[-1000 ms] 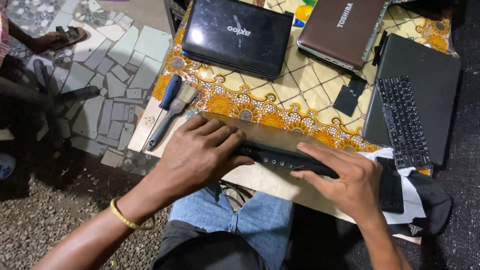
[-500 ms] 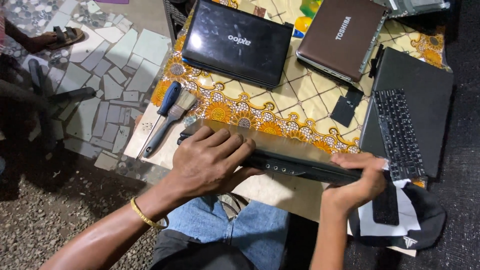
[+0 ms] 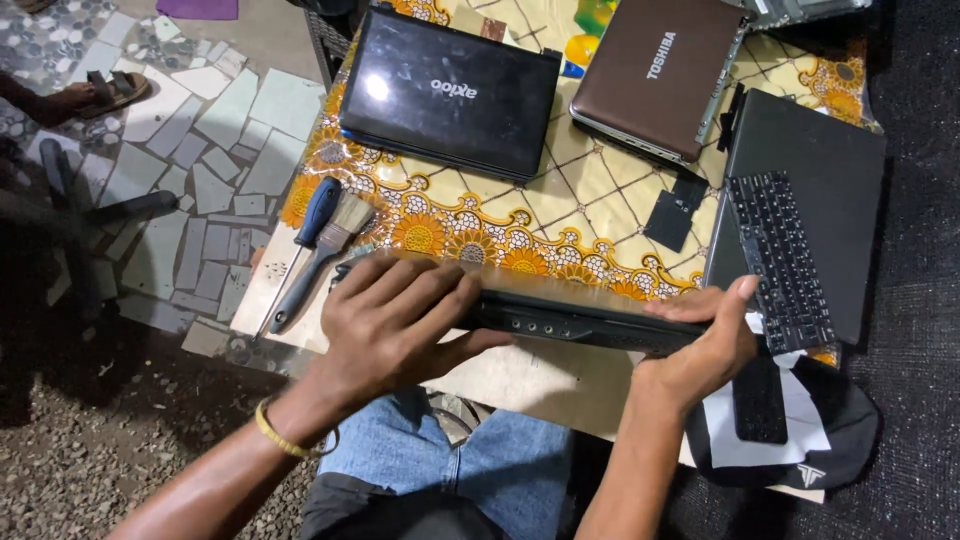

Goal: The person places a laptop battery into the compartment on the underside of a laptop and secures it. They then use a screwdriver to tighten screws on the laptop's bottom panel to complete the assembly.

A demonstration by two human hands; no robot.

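A black laptop (image 3: 580,322) stands tilted on its edge at the near side of the table, its side with several ports facing me. My left hand (image 3: 395,320) grips its left end, fingers wrapped over the top. My right hand (image 3: 705,345) holds its right end, with the thumb along the upper edge. Both forearms reach in from below, over my blue jeans.
On the yellow patterned tablecloth (image 3: 560,215) lie a closed black laptop (image 3: 450,90), a closed brown laptop (image 3: 660,75), a dark laptop base (image 3: 815,180) with a loose keyboard (image 3: 780,260), a blue-handled screwdriver (image 3: 305,240), a brush (image 3: 325,255) and a small black part (image 3: 672,215). A black cap (image 3: 840,440) lies at right.
The laptop has been lifted from lying flat to standing on its edge. My right hand shifted from on top of it to gripping its right end.
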